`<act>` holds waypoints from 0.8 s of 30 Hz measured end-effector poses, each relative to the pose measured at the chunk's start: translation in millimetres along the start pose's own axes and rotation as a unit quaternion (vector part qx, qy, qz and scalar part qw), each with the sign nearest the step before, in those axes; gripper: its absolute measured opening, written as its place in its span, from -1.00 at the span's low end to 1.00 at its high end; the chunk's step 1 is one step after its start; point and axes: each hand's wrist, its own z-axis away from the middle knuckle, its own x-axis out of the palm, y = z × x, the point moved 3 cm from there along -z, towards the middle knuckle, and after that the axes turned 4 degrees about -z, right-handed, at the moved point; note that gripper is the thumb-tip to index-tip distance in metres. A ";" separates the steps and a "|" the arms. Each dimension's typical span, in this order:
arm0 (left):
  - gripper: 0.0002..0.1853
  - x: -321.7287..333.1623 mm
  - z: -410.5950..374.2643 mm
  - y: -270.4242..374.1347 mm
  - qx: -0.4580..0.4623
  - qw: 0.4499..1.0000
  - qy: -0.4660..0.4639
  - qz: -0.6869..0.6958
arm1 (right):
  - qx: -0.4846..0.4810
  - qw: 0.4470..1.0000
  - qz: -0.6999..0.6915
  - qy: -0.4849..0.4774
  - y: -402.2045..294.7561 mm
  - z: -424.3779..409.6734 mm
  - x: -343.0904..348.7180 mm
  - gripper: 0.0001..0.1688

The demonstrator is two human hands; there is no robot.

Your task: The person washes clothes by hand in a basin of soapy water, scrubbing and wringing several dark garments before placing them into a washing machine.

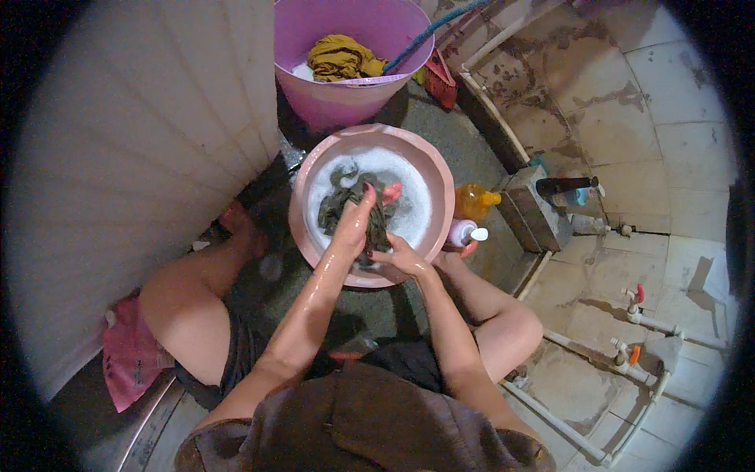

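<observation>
A round pink plastic basin (446,183) holds sudsy water and dark wet cloth (378,221). Over the middle of the basin my left hand (355,221) grips a bunch of this cloth, its thumb pointing away from me. My right hand (401,255), at the near side of the basin, closes on the lower part of the same bunch. Part of the cloth spreads in the foam to the left. A small pinkish-red thing (392,192) shows just beyond the bunch; what it is cannot be told.
Beyond the basin stands a purple tub (348,103) with mustard cloth (342,57) and a blue hose (422,36). An amber bottle (472,202) and a lilac pump bottle (462,232) stand right of the basin. Pipes with taps (634,357) run along the tiled wall; a pale partition (177,147) is left.
</observation>
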 end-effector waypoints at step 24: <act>-0.64 -60.4 -0.7 -103.6 -0.202 0.908 0.349 0.110 | -0.142 0.880 0.221 0.396 -29.4 -42.4 21.8 -0.67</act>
